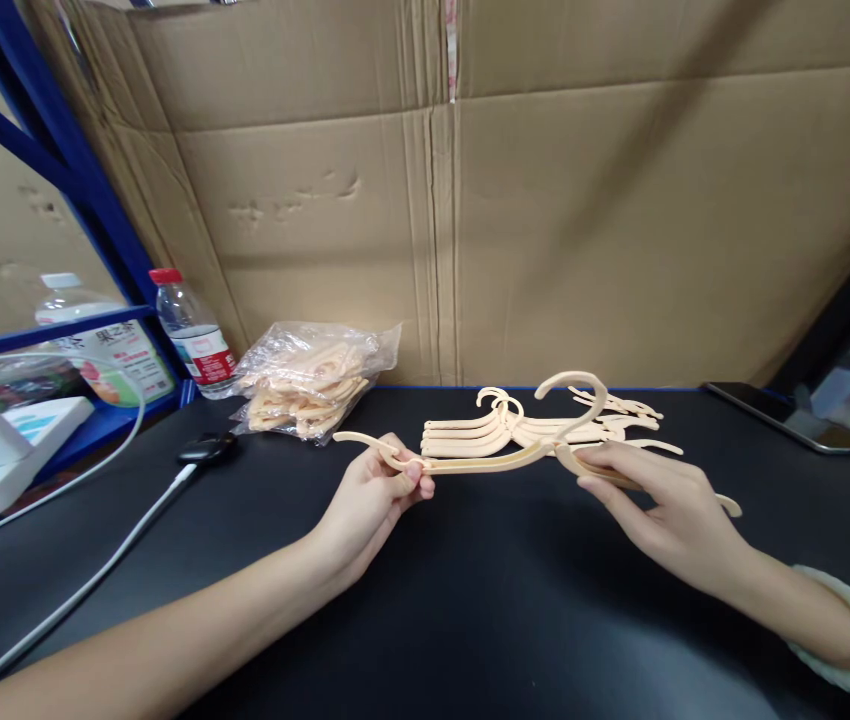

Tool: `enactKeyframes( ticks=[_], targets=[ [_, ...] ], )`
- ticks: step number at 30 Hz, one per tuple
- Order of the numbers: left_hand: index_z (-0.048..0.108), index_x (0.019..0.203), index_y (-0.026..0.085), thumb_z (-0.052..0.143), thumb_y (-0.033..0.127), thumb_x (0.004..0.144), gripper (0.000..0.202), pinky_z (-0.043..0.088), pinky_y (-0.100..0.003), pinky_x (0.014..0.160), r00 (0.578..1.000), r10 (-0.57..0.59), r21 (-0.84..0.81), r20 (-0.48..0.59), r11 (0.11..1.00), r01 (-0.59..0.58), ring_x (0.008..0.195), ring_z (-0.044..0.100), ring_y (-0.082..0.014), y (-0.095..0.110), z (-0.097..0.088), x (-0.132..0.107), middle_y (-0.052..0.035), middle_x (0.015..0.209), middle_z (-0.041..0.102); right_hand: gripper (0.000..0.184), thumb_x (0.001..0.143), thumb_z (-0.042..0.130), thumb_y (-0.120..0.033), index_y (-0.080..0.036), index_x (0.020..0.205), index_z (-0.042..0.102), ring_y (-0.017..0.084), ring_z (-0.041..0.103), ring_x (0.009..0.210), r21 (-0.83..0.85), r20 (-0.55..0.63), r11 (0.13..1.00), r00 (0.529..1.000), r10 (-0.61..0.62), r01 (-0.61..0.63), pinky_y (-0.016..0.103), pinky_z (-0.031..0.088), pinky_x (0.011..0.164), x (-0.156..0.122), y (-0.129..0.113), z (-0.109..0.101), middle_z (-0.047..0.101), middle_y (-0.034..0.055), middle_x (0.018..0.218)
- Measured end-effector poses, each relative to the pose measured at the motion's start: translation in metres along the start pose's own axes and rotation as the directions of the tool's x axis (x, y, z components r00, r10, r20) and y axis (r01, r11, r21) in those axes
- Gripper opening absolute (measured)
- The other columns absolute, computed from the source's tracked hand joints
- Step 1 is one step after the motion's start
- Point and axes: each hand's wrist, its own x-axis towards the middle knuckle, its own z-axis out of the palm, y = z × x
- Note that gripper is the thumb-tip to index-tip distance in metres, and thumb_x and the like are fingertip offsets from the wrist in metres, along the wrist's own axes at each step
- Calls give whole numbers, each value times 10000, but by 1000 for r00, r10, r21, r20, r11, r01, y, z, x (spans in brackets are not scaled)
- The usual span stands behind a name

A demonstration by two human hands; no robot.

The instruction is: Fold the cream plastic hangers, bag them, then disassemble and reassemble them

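A cream-coloured clothes hanger [485,464] is held up above the black table, its hook pointing upward. My left hand [372,500] pinches its left arm near the end, where a slim curved piece sticks out to the left. Around the hanger's right arm, just right of the hook, my right hand [665,510] is closed; its fingers hide part of that arm. Behind the held one lie several matching hangers [470,436] side by side, hooks to the back. A few loose slim pieces [620,403] in the same colour lie at the back right.
Plastic bags of hangers [312,380] lie at the back left, beside a red-capped bottle [196,335]. A black device [206,449] with a white cable [117,560] rests at left. A dark tablet-like slab [785,415] lies at right. Cardboard [620,200] walls the back.
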Motion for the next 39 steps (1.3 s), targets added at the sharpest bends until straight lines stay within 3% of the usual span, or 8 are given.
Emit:
enactKeyframes(
  ticks=[7,10,12,15,18,25,32,39],
  targets=[
    [668,773,134,749,68,745,108,554,-249,811,995,-92,-27,-28,995,91,790,683,-139,2,1,0,-49,839,717,122,915,524,-275,-227,994,604,195,698,756,4,-23,985,985,173,-173,271,556,619,6,7,-1,722,43,896],
    [708,827,144,735,151,774,60,548,-299,804,987,-125,208,99,973,103,808,680,-176,-1,4,-7,-85,913,723,149,926,499,-309,-218,1000,591,186,683,717,39,-18,977,977,211,-210,275,552,621,10,12,-3,709,45,865],
    [724,829,165,707,176,793,41,535,-333,791,959,-56,475,277,876,-86,816,673,-213,-2,8,-16,-95,891,721,157,933,482,-319,-220,992,587,189,677,721,59,35,974,976,217,-219,281,548,623,12,16,-4,703,48,860],
    [734,996,223,570,137,864,228,478,-404,908,735,65,604,675,523,-601,999,627,-280,-3,13,-33,-116,1013,720,148,937,474,-307,-220,981,585,190,669,747,93,169,972,966,197,-215,297,547,664,10,19,0,699,46,858],
    [653,1209,248,535,125,868,382,358,-472,1061,559,54,535,828,223,-815,1222,511,-320,-4,14,-41,-115,1240,658,141,940,458,-273,-215,946,587,180,647,741,106,284,971,942,179,-216,312,540,689,7,19,6,681,34,822],
    [397,1457,251,581,348,891,603,238,-607,1124,743,-44,742,668,117,-660,1395,309,-375,-11,-1,-31,-117,1537,358,96,889,500,-182,-210,845,581,200,592,828,12,370,993,923,108,-121,356,511,747,4,12,13,630,50,866],
    [393,1459,268,607,320,886,614,191,-605,1147,751,-21,728,660,267,-632,1399,324,-356,-15,-3,-30,-103,1514,399,144,923,515,-313,-222,921,627,237,576,1075,8,408,994,907,100,-113,429,502,929,5,13,11,603,93,1112],
    [371,1470,221,555,362,911,605,207,-624,1133,771,-102,773,629,192,-605,1412,294,-369,-10,1,-32,-133,1528,359,542,977,397,-443,-172,1446,396,293,341,1398,-122,523,992,848,84,-23,546,315,1120,4,23,8,413,146,1492]
  ],
)
